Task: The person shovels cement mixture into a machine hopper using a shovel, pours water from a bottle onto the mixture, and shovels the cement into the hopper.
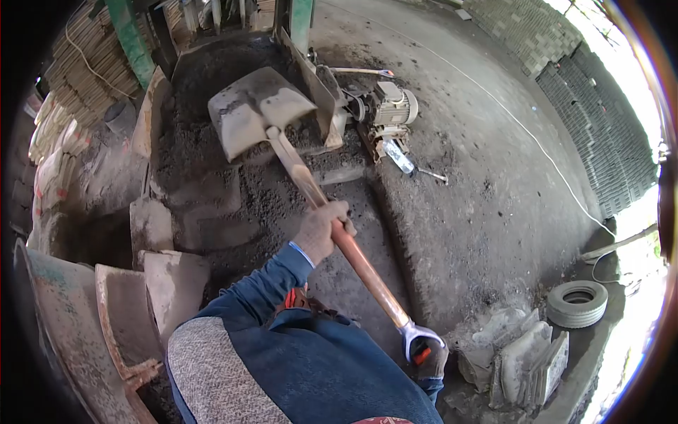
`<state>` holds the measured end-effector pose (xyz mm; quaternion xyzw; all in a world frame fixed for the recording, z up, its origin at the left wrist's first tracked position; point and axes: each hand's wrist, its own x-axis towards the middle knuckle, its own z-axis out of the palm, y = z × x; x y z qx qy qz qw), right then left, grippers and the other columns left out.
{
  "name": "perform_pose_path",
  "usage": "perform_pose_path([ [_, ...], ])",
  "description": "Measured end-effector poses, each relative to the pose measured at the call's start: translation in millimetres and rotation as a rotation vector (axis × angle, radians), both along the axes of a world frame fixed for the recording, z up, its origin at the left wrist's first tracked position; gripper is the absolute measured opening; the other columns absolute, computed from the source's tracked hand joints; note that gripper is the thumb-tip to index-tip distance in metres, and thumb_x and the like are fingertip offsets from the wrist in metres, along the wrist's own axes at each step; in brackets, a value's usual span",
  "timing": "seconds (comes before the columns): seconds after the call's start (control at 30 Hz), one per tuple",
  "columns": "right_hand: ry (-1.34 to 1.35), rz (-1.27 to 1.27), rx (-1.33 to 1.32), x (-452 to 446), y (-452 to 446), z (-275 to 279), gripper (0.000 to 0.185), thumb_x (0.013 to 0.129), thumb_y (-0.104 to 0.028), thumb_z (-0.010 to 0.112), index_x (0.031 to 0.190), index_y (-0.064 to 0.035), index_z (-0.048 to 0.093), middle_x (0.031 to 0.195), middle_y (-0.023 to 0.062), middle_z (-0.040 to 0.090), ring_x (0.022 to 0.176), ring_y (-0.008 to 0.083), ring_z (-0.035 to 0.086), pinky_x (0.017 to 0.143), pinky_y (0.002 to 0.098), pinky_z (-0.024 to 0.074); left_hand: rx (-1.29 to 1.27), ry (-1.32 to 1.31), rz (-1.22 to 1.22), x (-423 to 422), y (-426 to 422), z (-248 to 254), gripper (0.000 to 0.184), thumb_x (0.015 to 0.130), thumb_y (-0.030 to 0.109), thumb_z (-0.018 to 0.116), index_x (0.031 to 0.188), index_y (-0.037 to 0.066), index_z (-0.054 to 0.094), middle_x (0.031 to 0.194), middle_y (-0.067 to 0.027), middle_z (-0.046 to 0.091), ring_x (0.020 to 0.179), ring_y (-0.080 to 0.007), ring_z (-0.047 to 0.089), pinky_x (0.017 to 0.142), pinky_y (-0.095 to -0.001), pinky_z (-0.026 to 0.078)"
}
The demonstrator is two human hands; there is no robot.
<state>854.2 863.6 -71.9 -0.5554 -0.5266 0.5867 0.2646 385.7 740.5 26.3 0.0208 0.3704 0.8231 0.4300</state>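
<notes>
My left hand (319, 232), apparently gloved, is wrapped round the middle of the wooden shaft of a shovel (367, 275). The shovel's far end carries a wide grey metal blade (247, 116), raised over dark loose material (212, 71) in a metal-sided trough (311, 78). At the near end, my right hand (436, 360) is closed on the D-shaped grip, which has an orange-red crossbar; part of that hand is hidden by the grip. Dark crumbly material (268, 191) also lies on the ground below the blade.
An electric motor (394, 106) sits right of the trough, with a plastic bottle (397, 156) beside it. Curved metal sheets (67, 318) stand at left. A tyre (577, 304) and grey slabs (522, 360) lie at lower right. A white cable (519, 120) crosses the floor.
</notes>
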Motion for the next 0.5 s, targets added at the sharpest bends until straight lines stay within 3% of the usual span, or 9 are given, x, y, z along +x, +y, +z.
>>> perform_pose_path([
  [0.1,-0.098,0.066,0.029,54,-23,51,0.020,0.081,-0.006,0.061,0.094,0.0029,0.073,0.084,0.0068,0.071,0.078,0.0170,0.067,0.071,0.0301,0.0534,-0.094,0.343,-0.137,73,4,-9,0.012,0.081,-0.006,0.062,0.087,0.003,0.057,0.077,-0.0106,0.059,0.075,-0.0258,0.066,0.076,-0.0436,0.057],
  [0.17,-0.159,0.110,0.052,86,-32,72,0.020,0.081,-0.006,0.062,0.094,0.0028,0.074,0.084,0.0071,0.071,0.078,0.0171,0.067,0.072,0.0301,0.0535,-0.133,0.279,-0.182,120,10,-10,0.014,0.081,-0.008,0.062,0.088,0.002,0.057,0.079,-0.0108,0.061,0.077,-0.0257,0.067,0.076,-0.0422,0.057],
  [0.2,-0.189,0.133,0.063,101,-35,73,0.019,0.081,-0.006,0.063,0.095,0.0027,0.074,0.085,0.0073,0.071,0.078,0.0171,0.067,0.072,0.0301,0.0535,-0.126,0.080,-0.180,142,13,-11,0.013,0.081,-0.008,0.062,0.088,0.002,0.057,0.079,-0.0105,0.061,0.077,-0.0254,0.067,0.076,-0.0416,0.057],
  [0.27,-0.565,0.440,0.475,162,-21,67,0.019,0.081,-0.006,0.066,0.096,0.0029,0.074,0.086,0.0076,0.072,0.079,0.0166,0.067,0.072,0.0299,0.0531,-0.120,-0.220,-0.167,166,18,-7,0.010,0.082,-0.006,0.063,0.088,0.001,0.057,0.080,-0.0106,0.063,0.077,-0.0250,0.067,0.075,-0.0411,0.057],
  [0.33,-0.426,0.309,0.304,182,-16,69,0.023,0.082,-0.009,0.062,0.098,0.0026,0.074,0.086,0.0067,0.073,0.078,0.0156,0.066,0.072,0.0294,0.0519,-0.120,-0.416,-0.147,180,20,1,0.007,0.084,-0.002,0.063,0.087,0.001,0.057,0.081,-0.0112,0.063,0.077,-0.0248,0.066,0.074,-0.0413,0.057],
  [0.4,-0.385,0.407,0.283,147,-14,103,0.024,0.084,-0.011,0.060,0.099,0.0021,0.074,0.087,0.0061,0.073,0.078,0.0153,0.066,0.072,0.0296,0.0518,-0.140,-0.173,-0.129,162,25,-11,0.008,0.085,0.005,0.065,0.086,0.002,0.057,0.079,-0.0124,0.062,0.074,-0.0262,0.065,0.072,-0.0431,0.056],
  [0.43,-0.088,0.149,-0.023,123,-15,113,0.029,0.082,-0.016,0.055,0.095,0.0032,0.073,0.084,0.0089,0.071,0.071,0.0167,0.066,0.066,0.0323,0.0521,-0.150,-0.054,-0.116,148,26,-18,0.011,0.086,0.008,0.066,0.085,0.002,0.057,0.077,-0.0130,0.061,0.072,-0.0270,0.065,0.071,-0.0440,0.056],
  [0.47,-0.064,0.036,0.006,102,-19,105,0.031,0.081,-0.018,0.057,0.097,0.0046,0.072,0.081,0.0101,0.070,0.069,0.0179,0.065,0.064,0.0330,0.0516,-0.134,-0.094,-0.058,133,26,-18,0.015,0.085,0.013,0.068,0.084,0.003,0.057,0.076,-0.0127,0.060,0.068,-0.0277,0.064,0.069,-0.0449,0.055],
  [0.5,0.078,-0.075,-0.149,80,-23,100,0.029,0.081,-0.018,0.058,0.094,0.0041,0.071,0.077,0.0100,0.069,0.066,0.0184,0.064,0.062,0.0333,0.0512,-0.115,-0.130,0.002,114,27,-17,0.019,0.084,0.018,0.070,0.084,0.004,0.056,0.075,-0.0123,0.060,0.065,-0.0284,0.062,0.068,-0.0458,0.055],
])
